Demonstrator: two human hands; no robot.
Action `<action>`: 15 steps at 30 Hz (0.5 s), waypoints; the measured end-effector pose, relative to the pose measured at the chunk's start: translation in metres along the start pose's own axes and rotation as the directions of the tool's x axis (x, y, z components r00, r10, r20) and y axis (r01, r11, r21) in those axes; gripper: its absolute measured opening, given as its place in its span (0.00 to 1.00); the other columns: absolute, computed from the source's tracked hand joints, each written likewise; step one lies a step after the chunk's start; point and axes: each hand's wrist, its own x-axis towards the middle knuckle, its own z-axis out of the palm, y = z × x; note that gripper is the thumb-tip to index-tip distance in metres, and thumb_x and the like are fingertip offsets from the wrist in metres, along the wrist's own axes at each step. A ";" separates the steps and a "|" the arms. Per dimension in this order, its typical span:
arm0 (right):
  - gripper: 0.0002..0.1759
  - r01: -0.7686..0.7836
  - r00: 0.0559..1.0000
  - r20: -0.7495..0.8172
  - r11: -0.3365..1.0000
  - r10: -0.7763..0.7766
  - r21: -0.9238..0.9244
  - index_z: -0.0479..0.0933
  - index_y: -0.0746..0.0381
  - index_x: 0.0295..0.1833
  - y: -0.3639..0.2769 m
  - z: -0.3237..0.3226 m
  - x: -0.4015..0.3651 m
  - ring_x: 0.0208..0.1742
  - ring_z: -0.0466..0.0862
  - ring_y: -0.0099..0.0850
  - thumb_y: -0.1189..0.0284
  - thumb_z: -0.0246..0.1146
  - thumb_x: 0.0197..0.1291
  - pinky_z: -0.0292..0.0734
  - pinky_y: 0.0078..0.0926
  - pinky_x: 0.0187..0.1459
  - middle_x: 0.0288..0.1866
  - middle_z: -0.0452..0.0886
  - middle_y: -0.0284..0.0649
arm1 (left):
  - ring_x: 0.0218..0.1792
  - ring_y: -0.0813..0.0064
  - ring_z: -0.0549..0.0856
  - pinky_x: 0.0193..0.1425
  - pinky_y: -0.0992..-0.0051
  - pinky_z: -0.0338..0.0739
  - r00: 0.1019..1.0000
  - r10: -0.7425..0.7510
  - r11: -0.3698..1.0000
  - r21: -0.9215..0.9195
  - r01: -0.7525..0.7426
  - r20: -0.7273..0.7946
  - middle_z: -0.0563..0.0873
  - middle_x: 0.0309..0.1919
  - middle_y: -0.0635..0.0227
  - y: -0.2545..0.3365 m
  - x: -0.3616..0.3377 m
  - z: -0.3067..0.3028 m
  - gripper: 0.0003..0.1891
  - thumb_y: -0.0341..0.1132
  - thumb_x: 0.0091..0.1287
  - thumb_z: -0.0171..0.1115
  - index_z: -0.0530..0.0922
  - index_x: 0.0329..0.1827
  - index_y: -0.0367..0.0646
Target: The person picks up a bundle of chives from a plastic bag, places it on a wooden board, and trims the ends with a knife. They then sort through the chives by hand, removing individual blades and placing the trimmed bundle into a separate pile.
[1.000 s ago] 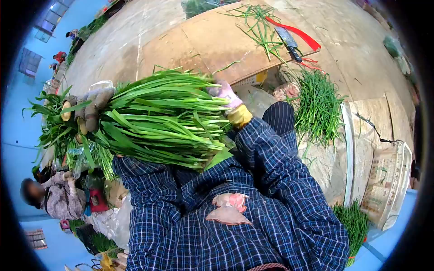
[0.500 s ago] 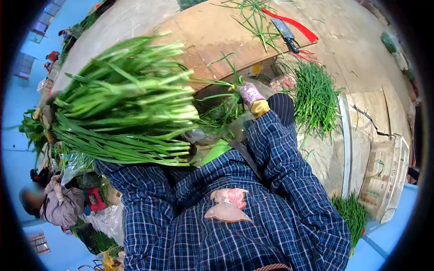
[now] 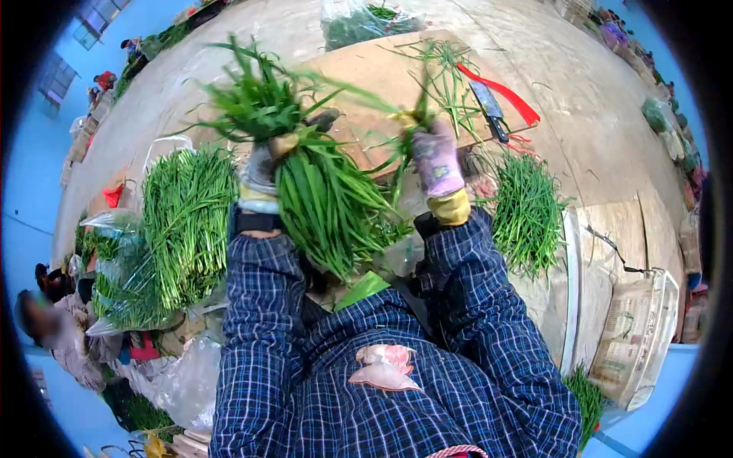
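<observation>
My left hand (image 3: 267, 162), in a dirty glove with a pale cuff, is wrapped round a thick bunch of long green leafy stalks (image 3: 324, 195). The bunch hangs down over my lap on one side, and its other end fans out above the hand. To the right, my right hand (image 3: 435, 156), in a purple patterned glove with a yellow cuff, is closed round a few loose green stalks (image 3: 421, 103). It is near the front edge of the wooden board (image 3: 355, 65). Motion blurs both gloves a little.
On the board lie a cleaver (image 3: 489, 109), a red strip (image 3: 504, 91) and scattered stalks. Green piles lie at left (image 3: 187, 229) and right (image 3: 527, 210). A plastic crate (image 3: 637, 336) stands at right. Another person (image 3: 76, 336) is at far left.
The big bunch has swung from the left to in front of me, turned and now hangs from my left hand, which has come into view. My right hand has risen slightly.
</observation>
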 end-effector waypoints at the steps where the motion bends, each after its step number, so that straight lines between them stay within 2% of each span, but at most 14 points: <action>1: 0.10 0.076 0.995 0.078 0.950 -0.054 -0.302 0.77 0.66 0.43 -0.005 0.008 -0.017 0.25 0.75 0.28 0.78 0.62 0.53 0.72 0.25 0.29 0.26 0.78 0.39 | 0.42 0.66 0.81 0.50 0.68 0.77 1.000 -0.025 1.000 -0.004 0.025 0.008 0.81 0.45 0.58 -0.007 0.007 0.004 0.29 0.40 0.58 0.58 0.67 0.61 0.35; 3: 0.14 0.258 0.949 0.295 0.808 -0.110 -0.530 0.77 0.63 0.44 -0.016 0.021 -0.038 0.31 0.81 0.42 0.74 0.65 0.49 0.75 0.34 0.34 0.31 0.81 0.50 | 0.42 0.65 0.81 0.50 0.67 0.77 0.998 -0.060 0.998 0.005 0.060 0.020 0.81 0.46 0.57 -0.016 0.010 0.007 0.30 0.41 0.57 0.58 0.67 0.62 0.34; 5: 0.17 0.221 0.933 0.359 0.787 0.000 -0.575 0.77 0.61 0.46 -0.009 0.013 -0.051 0.39 0.80 0.49 0.70 0.66 0.48 0.75 0.39 0.38 0.35 0.79 0.55 | 0.43 0.64 0.80 0.50 0.67 0.77 0.998 -0.062 0.998 0.023 0.062 0.015 0.81 0.47 0.57 -0.016 0.003 0.003 0.31 0.41 0.57 0.59 0.66 0.63 0.34; 6: 0.18 0.214 0.936 0.348 0.706 0.049 -0.675 0.77 0.60 0.47 -0.014 0.013 -0.053 0.39 0.80 0.50 0.70 0.66 0.47 0.75 0.40 0.38 0.34 0.80 0.53 | 0.45 0.62 0.79 0.51 0.64 0.76 0.999 -0.043 0.999 0.032 0.043 -0.012 0.79 0.49 0.52 -0.013 -0.002 -0.006 0.37 0.45 0.57 0.57 0.59 0.67 0.33; 7: 0.19 0.204 0.922 0.370 0.668 0.116 -0.716 0.77 0.59 0.47 -0.015 0.002 -0.055 0.40 0.80 0.50 0.69 0.66 0.47 0.75 0.41 0.38 0.35 0.80 0.52 | 0.45 0.61 0.80 0.50 0.62 0.76 0.998 0.005 1.000 0.014 -0.004 -0.055 0.80 0.48 0.53 -0.008 -0.008 -0.022 0.31 0.44 0.58 0.56 0.64 0.62 0.35; 9: 0.19 0.169 0.939 0.329 0.696 0.102 -0.698 0.77 0.59 0.47 0.018 -0.015 -0.059 0.41 0.80 0.48 0.70 0.65 0.47 0.75 0.41 0.39 0.37 0.80 0.52 | 0.44 0.60 0.80 0.49 0.59 0.76 0.988 0.107 0.993 -0.034 -0.111 -0.108 0.81 0.46 0.55 0.008 -0.024 -0.030 0.22 0.43 0.59 0.56 0.73 0.52 0.39; 10: 0.19 0.167 0.940 0.326 0.694 0.104 -0.701 0.77 0.59 0.47 0.025 -0.020 -0.057 0.41 0.80 0.48 0.70 0.65 0.47 0.75 0.41 0.39 0.37 0.80 0.52 | 0.45 0.59 0.80 0.49 0.58 0.76 0.994 0.074 0.996 -0.043 -0.077 -0.086 0.81 0.45 0.56 0.022 -0.033 -0.028 0.19 0.44 0.59 0.55 0.74 0.48 0.41; 11: 0.18 -0.024 0.958 0.179 0.688 0.222 -0.725 0.77 0.60 0.47 0.031 -0.024 -0.055 0.43 0.81 0.47 0.69 0.65 0.48 0.75 0.41 0.41 0.39 0.81 0.51 | 0.45 0.59 0.80 0.49 0.57 0.76 0.997 0.041 0.998 -0.050 -0.044 -0.067 0.82 0.45 0.58 0.036 -0.042 -0.034 0.16 0.44 0.59 0.55 0.75 0.44 0.43; 12: 0.18 -0.218 0.940 0.027 0.659 0.341 -0.720 0.77 0.60 0.47 0.038 -0.029 -0.054 0.45 0.81 0.46 0.68 0.65 0.49 0.75 0.41 0.43 0.41 0.81 0.51 | 0.47 0.58 0.79 0.48 0.56 0.76 1.000 -0.006 0.998 0.068 0.005 0.006 0.82 0.45 0.59 0.057 -0.049 -0.058 0.16 0.45 0.59 0.56 0.75 0.45 0.45; 13: 0.18 -0.223 0.938 0.024 0.653 0.346 -0.723 0.77 0.60 0.47 0.057 -0.035 -0.056 0.45 0.81 0.46 0.68 0.65 0.49 0.75 0.41 0.43 0.41 0.81 0.51 | 0.49 0.58 0.78 0.50 0.55 0.76 1.000 0.003 1.000 0.017 -0.003 0.002 0.80 0.48 0.59 0.064 -0.064 -0.057 0.18 0.46 0.59 0.56 0.74 0.48 0.45; 14: 0.18 -0.155 0.862 0.066 0.386 0.503 -0.909 0.77 0.60 0.48 0.084 -0.041 -0.059 0.46 0.81 0.45 0.67 0.62 0.52 0.75 0.41 0.45 0.43 0.81 0.51 | 0.51 0.58 0.77 0.51 0.55 0.75 1.000 0.012 0.999 -0.033 -0.012 -0.003 0.78 0.52 0.59 0.072 -0.078 -0.054 0.21 0.47 0.59 0.56 0.73 0.51 0.45; 15: 0.17 -0.018 0.760 0.051 0.100 0.648 -0.995 0.76 0.61 0.49 0.106 -0.046 -0.061 0.47 0.81 0.44 0.65 0.60 0.54 0.75 0.41 0.47 0.46 0.80 0.51 | 0.51 0.55 0.77 0.51 0.54 0.75 0.999 0.050 0.999 0.009 -0.050 -0.005 0.78 0.52 0.56 0.081 -0.087 -0.060 0.22 0.47 0.60 0.56 0.72 0.52 0.44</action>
